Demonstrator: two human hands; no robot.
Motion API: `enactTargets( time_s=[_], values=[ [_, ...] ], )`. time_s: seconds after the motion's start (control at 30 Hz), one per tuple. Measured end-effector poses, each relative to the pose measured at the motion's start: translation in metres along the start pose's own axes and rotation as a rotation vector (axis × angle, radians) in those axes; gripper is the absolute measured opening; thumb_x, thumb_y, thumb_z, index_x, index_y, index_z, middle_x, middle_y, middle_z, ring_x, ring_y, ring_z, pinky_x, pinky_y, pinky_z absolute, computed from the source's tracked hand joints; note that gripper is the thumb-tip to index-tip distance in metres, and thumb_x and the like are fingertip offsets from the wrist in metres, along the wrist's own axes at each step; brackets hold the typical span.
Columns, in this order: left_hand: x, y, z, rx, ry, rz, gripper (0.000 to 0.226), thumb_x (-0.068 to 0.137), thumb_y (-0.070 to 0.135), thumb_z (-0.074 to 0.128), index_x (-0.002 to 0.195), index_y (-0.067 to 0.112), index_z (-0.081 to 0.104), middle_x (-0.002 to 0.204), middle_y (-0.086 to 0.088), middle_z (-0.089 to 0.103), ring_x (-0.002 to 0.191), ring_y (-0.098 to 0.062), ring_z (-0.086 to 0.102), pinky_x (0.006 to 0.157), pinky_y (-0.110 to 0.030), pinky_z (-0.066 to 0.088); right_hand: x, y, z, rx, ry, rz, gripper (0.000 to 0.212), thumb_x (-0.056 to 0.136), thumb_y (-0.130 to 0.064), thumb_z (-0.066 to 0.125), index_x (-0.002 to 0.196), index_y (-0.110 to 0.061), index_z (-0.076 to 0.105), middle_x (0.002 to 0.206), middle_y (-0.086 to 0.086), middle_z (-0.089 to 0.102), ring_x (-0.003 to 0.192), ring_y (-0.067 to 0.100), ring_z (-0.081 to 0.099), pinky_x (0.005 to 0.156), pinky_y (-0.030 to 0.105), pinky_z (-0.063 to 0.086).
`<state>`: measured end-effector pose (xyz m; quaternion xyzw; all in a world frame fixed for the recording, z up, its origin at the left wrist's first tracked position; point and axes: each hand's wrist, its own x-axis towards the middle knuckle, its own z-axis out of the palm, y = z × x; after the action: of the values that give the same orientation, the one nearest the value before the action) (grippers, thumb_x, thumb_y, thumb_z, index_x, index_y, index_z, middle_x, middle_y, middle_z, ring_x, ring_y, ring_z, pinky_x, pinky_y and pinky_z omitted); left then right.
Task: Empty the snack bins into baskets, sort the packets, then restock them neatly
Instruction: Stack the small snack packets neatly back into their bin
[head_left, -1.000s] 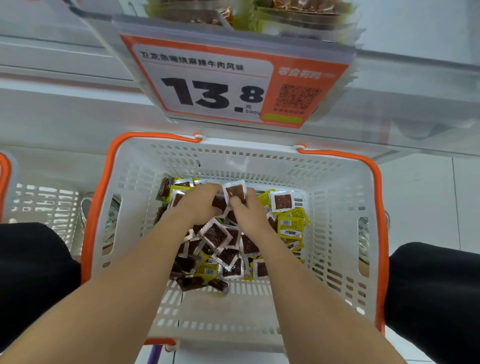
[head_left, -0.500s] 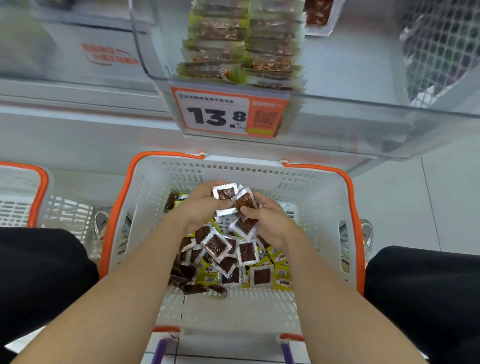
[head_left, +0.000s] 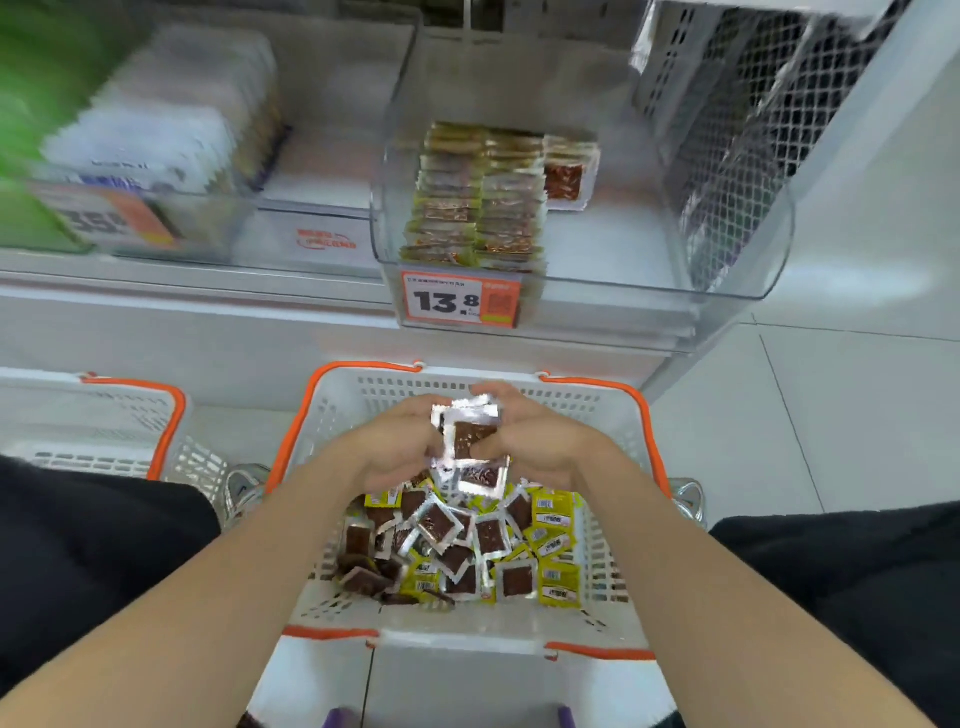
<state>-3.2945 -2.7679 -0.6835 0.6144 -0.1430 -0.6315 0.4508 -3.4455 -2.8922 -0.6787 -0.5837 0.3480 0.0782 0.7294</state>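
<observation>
Snack packets (head_left: 467, 540) look light and slick. Your left hand (head_left: 400, 448) and right hand (head_left: 545, 441) clamp one stack (head_left: 470, 439) above the basket (head_left: 363, 367); squeeze its edges.

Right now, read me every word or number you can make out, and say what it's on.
"13.8": big black digits on the orange price tag, front of the clear bin.
Small print on that tag: too small.
Left price tag: blurred.
Red print left of that bin: blurred.
Yellow packets in the basket: print too small.
Silver packets in the left hand and right hand: nothing legible.
</observation>
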Motion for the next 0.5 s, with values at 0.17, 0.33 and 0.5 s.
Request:
enactTargets(
  time_s=[0.17, 0.33, 0.5],
  values=[
    [-0.04, 0.036, 0.015, -0.092, -0.073, 0.034, 0.06, 0.067, -0.016, 0.037, 0.122, -0.008, 0.059, 0.116, -0.025, 0.066, 0.104, -0.037, 0.066, 0.088, -0.044, 0.053, -0.043, -0.051, 0.017, -0.221, 0.094, -0.054, 0.064, 0.084, 0.005, 0.074, 0.134, -0.026, 0.051, 0.096, 0.01, 0.064, 0.073, 0.019, 0.062, 0.057, 0.029, 0.05],
    [-0.078, 0.054, 0.023, -0.02, 0.179, -0.054, 0.037, 0.091, 0.036, 0.054, 0.115, 0.01, 0.064, 0.118, -0.017, 0.06, 0.102, -0.038, 0.057, 0.104, -0.059, 0.042, -0.084, -0.084, 0.039, -0.638, 0.374, -0.271, 0.04, 0.073, -0.007, 0.08, 0.105, -0.018, 0.058, 0.088, 0.0, 0.071, 0.074, 0.021, 0.072, 0.058, 0.038, 0.059],
    [-0.109, 0.057, 0.051, -0.292, 0.034, 0.062, 0.049, 0.105, 0.047, 0.045, 0.116, 0.005, 0.067, 0.096, -0.018, 0.069, 0.077, -0.035, 0.07, 0.077, -0.048, 0.055, -0.101, -0.069, 0.053, -1.059, 0.377, -0.518, 0.058, 0.082, -0.016, 0.071, 0.134, -0.021, 0.046, 0.121, 0.004, 0.066, 0.108, 0.028, 0.065, 0.084, 0.041, 0.055]
  ],
)
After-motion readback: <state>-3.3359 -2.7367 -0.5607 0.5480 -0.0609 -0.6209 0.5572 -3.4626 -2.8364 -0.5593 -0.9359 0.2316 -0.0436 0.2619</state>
